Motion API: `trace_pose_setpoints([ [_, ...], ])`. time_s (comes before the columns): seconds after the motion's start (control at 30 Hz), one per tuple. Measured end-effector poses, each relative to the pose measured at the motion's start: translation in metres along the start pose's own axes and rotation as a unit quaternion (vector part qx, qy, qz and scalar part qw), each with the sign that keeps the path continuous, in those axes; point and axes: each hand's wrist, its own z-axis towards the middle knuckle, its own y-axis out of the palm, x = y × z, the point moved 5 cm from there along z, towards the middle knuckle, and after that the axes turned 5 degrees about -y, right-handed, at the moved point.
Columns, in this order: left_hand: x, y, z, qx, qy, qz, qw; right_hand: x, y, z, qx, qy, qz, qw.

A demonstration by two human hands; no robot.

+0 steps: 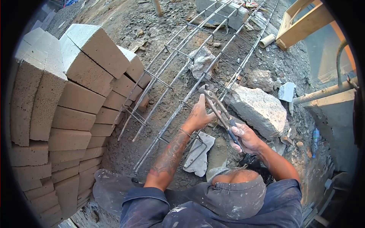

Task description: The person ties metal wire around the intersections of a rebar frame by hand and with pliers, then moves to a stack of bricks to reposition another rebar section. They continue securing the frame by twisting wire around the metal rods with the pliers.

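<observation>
A pair of long-handled pincers (pixel 218 106) slants across the middle of the view, its rounded jaws at the upper left end. My right hand (pixel 246 137) is closed round the lower handles, with whitish dust on the fingers. Near the jaws, my left hand (pixel 198 116) touches the tool, index finger along the head and thumb at a handle; its other fingers are partly hidden. Behind the pincers lies a rebar cage (pixel 190 81) of long steel bars with bent stirrups. A loose stirrup (pixel 194 152) lies under my left forearm.
Stacked concrete blocks (pixel 78 97) rise on the left. A large broken concrete chunk (pixel 260 110) lies right of the pincers, and a smaller rock (pixel 202 62) sits under the cage. Farther right are a wooden frame (pixel 304 26), a pole (pixel 323 93) and a plastic bottle (pixel 315 140).
</observation>
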Motion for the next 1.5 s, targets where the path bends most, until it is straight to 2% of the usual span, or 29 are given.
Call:
trace_pose_setpoints([
  [0.1,-0.021,0.005,0.003,-0.068,0.001,0.009,0.998,0.004,0.002,-0.003,-0.066,0.033,-0.011,0.997],
  [0.13,-0.022,-0.001,0.002,-0.023,0.075,0.017,0.997,0.004,0.000,-0.005,-0.066,0.047,-0.070,0.994],
  [0.17,-0.018,-0.011,0.003,0.020,0.133,0.122,0.983,0.003,-0.003,-0.006,-0.066,0.060,-0.128,0.988],
  [0.2,-0.027,-0.022,0.006,0.063,0.050,0.113,0.990,-0.003,-0.008,-0.008,-0.063,0.064,-0.240,0.967],
  [0.23,-0.037,-0.034,0.007,0.105,-0.034,0.104,0.988,-0.003,-0.012,-0.010,-0.064,0.066,-0.238,0.967],
  [0.27,-0.035,-0.044,0.009,0.105,-0.036,0.104,0.988,-0.004,-0.018,-0.011,-0.058,0.067,-0.313,0.946],
  [0.33,-0.042,-0.061,0.013,0.081,-0.140,0.018,0.987,-0.002,-0.038,-0.009,-0.051,0.037,-0.476,0.877],
  [0.37,-0.037,-0.065,0.011,0.084,-0.139,0.019,0.987,0.006,-0.049,-0.006,-0.053,0.036,-0.477,0.876],
  [0.47,-0.015,-0.052,0.005,-0.090,-0.156,-0.131,0.975,0.017,-0.076,0.007,-0.047,0.016,-0.679,0.732],
  [0.5,-0.010,-0.052,0.003,-0.088,-0.155,-0.129,0.975,0.018,-0.077,0.011,-0.048,0.013,-0.680,0.731],
  [0.57,-0.001,-0.035,-0.002,-0.206,-0.156,-0.109,0.960,-0.008,-0.059,0.014,0.079,-0.255,-0.762,0.590],
  [0.63,0.013,-0.023,-0.007,-0.233,-0.151,-0.102,0.955,-0.044,-0.026,0.033,0.138,-0.274,-0.605,0.735],
  [0.7,0.026,-0.011,-0.013,-0.288,-0.127,-0.059,0.947,-0.065,0.005,0.053,0.105,-0.359,-0.491,0.787],
  [0.77,0.037,-0.013,-0.014,-0.292,-0.118,-0.046,0.948,-0.086,0.020,0.076,0.071,-0.306,-0.500,0.807],
  [0.8,0.039,-0.021,-0.012,-0.243,-0.104,-0.091,0.960,-0.088,0.031,0.086,0.036,-0.250,-0.506,0.824],
  [0.83,0.042,-0.030,-0.008,-0.191,-0.086,-0.134,0.969,-0.101,0.047,0.088,0.035,-0.326,-0.475,0.817],
  [0.87,0.033,-0.042,-0.001,-0.081,-0.053,-0.159,0.983,-0.108,0.051,0.091,0.051,-0.342,-0.425,0.837],
  [0.9,0.039,-0.062,0.000,0.054,0.006,-0.228,0.972,-0.114,0.053,0.094,0.067,-0.355,-0.375,0.854],
  [0.93,0.029,-0.074,-0.001,0.165,0.029,-0.343,0.924,-0.119,0.057,0.096,0.064,-0.387,-0.298,0.870],
  [0.97,0.020,-0.087,-0.005,0.266,0.056,-0.450,0.850,-0.125,0.062,0.094,0.096,-0.397,-0.261,0.875],
  [1.03,0.007,-0.092,-0.014,0.283,0.048,-0.438,0.852,-0.135,0.068,0.095,0.093,-0.414,-0.271,0.864],
  [1.1,0.033,-0.088,-0.019,0.239,0.026,-0.126,0.963,-0.144,0.077,0.088,0.114,-0.401,-0.330,0.847],
  [1.13,0.058,-0.085,-0.022,0.251,0.169,0.137,0.943,-0.146,0.083,0.087,0.133,-0.385,-0.385,0.828],
  [1.2,0.086,-0.061,-0.029,0.161,0.294,0.290,0.896,-0.149,0.083,0.083,0.159,-0.373,-0.406,0.819],
  [1.27,0.095,-0.039,-0.037,0.055,0.262,0.244,0.932,-0.159,0.074,0.078,0.181,-0.407,-0.410,0.796],
  [1.37,0.104,-0.027,-0.050,0.131,0.276,0.268,0.914,-0.163,0.066,0.078,0.187,-0.398,-0.390,0.809],
  [1.4,0.094,-0.021,-0.047,0.141,0.272,0.267,0.914,-0.165,0.065,0.074,0.209,-0.434,-0.360,0.799],
  [1.47,0.063,-0.017,-0.037,0.109,0.150,0.160,0.970,-0.168,0.064,0.069,0.213,-0.483,-0.290,0.798],
  [1.5,0.059,-0.018,-0.036,0.117,0.148,0.159,0.969,-0.169,0.069,0.072,0.206,-0.483,-0.294,0.798],
])
